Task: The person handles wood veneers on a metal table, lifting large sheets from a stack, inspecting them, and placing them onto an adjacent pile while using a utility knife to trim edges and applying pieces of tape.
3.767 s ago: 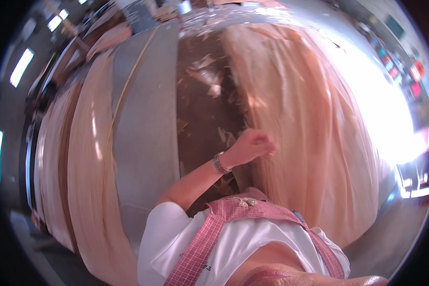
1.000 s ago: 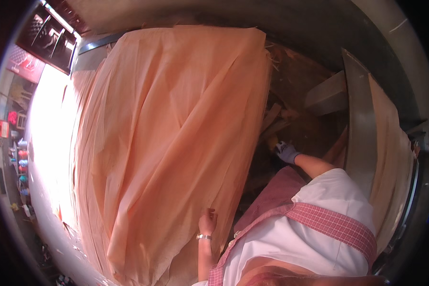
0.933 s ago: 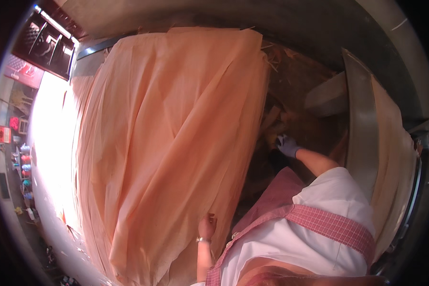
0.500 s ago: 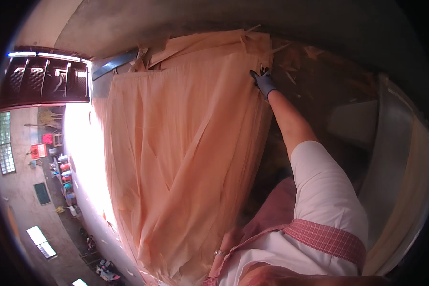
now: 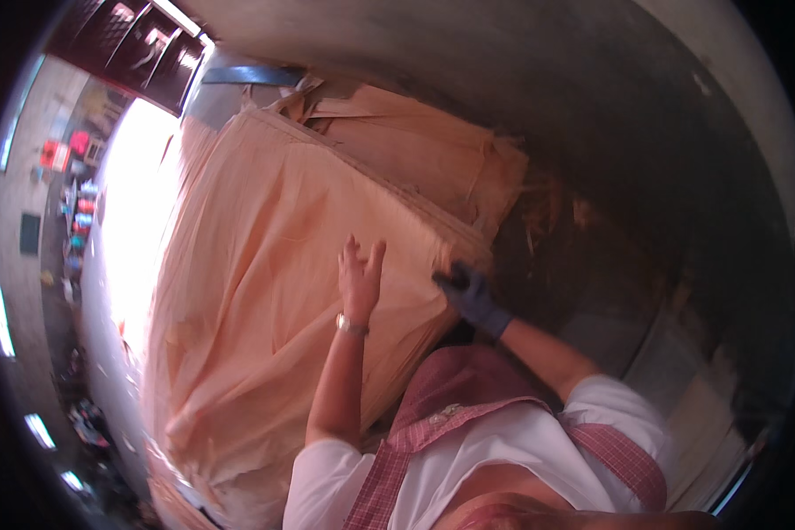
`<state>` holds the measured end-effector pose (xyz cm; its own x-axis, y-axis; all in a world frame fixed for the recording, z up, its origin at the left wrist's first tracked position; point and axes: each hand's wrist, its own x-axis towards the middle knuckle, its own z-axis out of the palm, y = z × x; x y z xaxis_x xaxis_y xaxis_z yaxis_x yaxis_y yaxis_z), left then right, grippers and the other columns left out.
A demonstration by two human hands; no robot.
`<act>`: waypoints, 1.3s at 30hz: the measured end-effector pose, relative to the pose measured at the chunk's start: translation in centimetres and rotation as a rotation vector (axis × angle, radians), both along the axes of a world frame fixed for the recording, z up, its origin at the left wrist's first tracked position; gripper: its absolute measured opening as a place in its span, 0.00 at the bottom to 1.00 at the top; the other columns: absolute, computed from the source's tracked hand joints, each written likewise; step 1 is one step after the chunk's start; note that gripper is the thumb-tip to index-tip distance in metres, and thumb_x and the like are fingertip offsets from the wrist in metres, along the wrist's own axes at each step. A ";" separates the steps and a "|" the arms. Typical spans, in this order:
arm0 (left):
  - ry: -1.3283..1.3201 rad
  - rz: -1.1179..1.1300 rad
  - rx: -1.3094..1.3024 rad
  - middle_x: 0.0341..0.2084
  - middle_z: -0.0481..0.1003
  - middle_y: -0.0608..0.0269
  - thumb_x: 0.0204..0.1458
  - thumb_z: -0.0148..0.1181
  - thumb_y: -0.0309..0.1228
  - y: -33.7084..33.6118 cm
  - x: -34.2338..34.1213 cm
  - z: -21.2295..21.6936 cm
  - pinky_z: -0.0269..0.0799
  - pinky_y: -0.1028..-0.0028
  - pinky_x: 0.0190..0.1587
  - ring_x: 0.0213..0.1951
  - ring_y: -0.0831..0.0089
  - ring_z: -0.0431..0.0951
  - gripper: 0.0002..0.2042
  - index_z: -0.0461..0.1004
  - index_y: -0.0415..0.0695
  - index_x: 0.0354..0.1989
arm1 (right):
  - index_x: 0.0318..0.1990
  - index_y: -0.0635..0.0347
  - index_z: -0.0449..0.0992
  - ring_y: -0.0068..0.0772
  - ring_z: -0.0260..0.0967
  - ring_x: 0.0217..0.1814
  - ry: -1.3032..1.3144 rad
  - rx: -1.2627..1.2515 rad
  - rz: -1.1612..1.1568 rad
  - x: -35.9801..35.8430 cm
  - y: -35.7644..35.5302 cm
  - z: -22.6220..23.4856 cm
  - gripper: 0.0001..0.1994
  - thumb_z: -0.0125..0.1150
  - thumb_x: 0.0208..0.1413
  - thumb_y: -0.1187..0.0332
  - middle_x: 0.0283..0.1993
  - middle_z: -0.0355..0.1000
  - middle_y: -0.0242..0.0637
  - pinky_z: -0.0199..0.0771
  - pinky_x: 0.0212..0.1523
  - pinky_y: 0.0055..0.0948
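A big stack of thin, orange-tan sheets that look like wood veneer [image 5: 265,230] lies before me, its top sheets rippled and creased. My left hand [image 5: 359,284], bare with a wristwatch, hovers over the middle of the stack or just touches it; its fingers are spread and nothing is in them. Beside it, my right hand [image 5: 473,296] wears a grey-blue glove with dark fingertips. It is at the stack's right edge, near the far right corner, thumb and fingers apart. Whether those fingertips touch the sheets is hard to see through blur.
Beyond the top sheets' far edge, more torn sheets [image 5: 415,141] stick out. A blue bar [image 5: 252,75] lies at the far left. Scraps of sheet [image 5: 548,212] are strewn on the dark floor at right. Past the bright left side, red containers [image 5: 56,156] and other goods line a wall.
My right hand has come back toward me from the far right corner. My left hand has risen from low by my body to above the stack. The view has turned.
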<state>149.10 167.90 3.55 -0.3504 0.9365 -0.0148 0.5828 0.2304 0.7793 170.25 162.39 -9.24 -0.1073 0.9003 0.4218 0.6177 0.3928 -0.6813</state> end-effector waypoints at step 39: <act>0.381 1.760 -0.450 0.32 0.77 0.57 0.51 0.58 0.24 -12.8 18.0 19.3 0.71 0.68 0.43 0.36 0.68 0.75 0.07 0.76 0.35 0.36 | 0.40 0.62 0.73 0.39 0.74 0.32 0.542 -0.822 1.441 -36.6 24.8 22.3 0.12 0.64 0.49 0.67 0.33 0.74 0.47 0.73 0.36 0.33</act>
<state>167.09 155.11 22.81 -0.8381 -0.5166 0.1751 -0.4205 0.8164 0.3959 133.69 187.22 13.09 -0.9594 0.1996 0.1993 -0.2307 -0.1486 -0.9616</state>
